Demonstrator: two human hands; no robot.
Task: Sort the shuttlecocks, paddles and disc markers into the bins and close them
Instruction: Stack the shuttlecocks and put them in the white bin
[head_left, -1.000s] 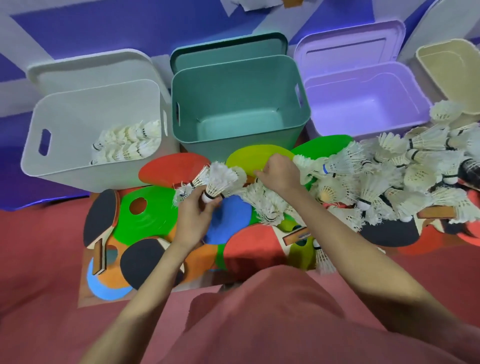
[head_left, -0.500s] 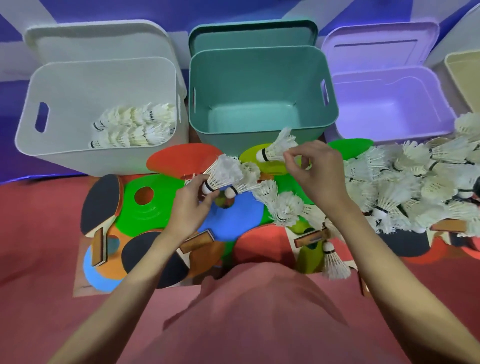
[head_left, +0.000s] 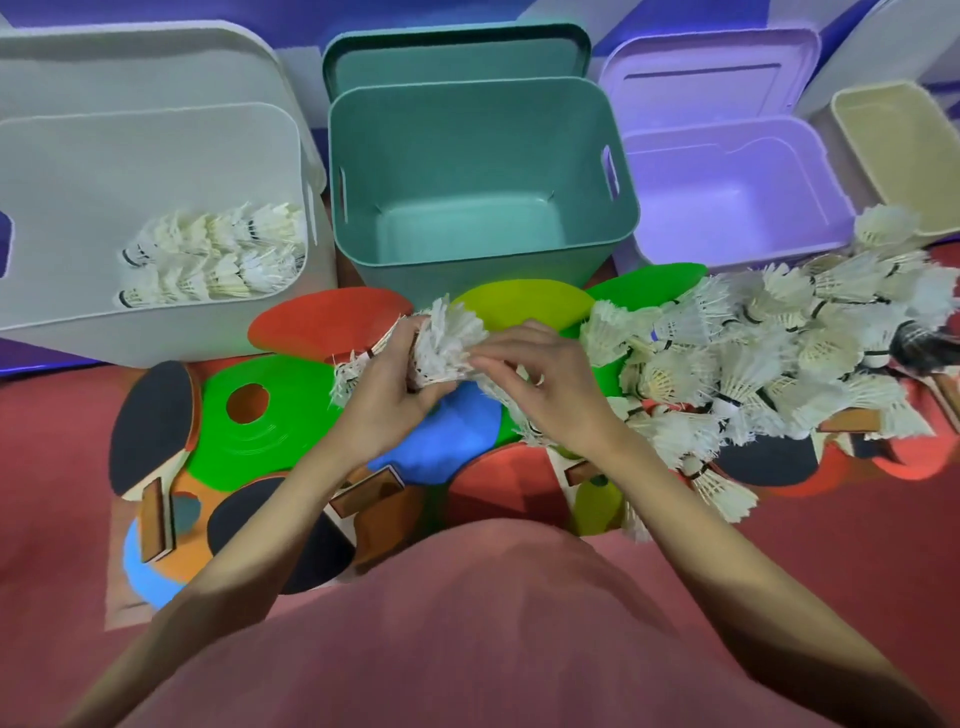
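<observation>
My left hand (head_left: 382, 387) is closed around a bunch of white shuttlecocks (head_left: 447, 345) in front of the teal bin (head_left: 483, 171). My right hand (head_left: 545, 384) touches the same bunch from the right, fingers pinched on its feathers. A big heap of loose shuttlecocks (head_left: 769, 343) lies to the right. The white bin (head_left: 150, 208) on the left holds rows of shuttlecocks (head_left: 218, 254). Coloured disc markers (head_left: 270, 415) and black-faced paddles (head_left: 150, 421) lie on the red floor under my hands.
The teal bin and the purple bin (head_left: 727, 192) stand with lids up and nothing inside. A beige bin (head_left: 904, 150) is at the far right. Another paddle (head_left: 280, 530) lies near my left forearm, and one more (head_left: 769, 460) under the heap.
My right hand has brought the single shuttlecock it lifted over to the bunch in my left hand. Both hands now meet on the bunch.
</observation>
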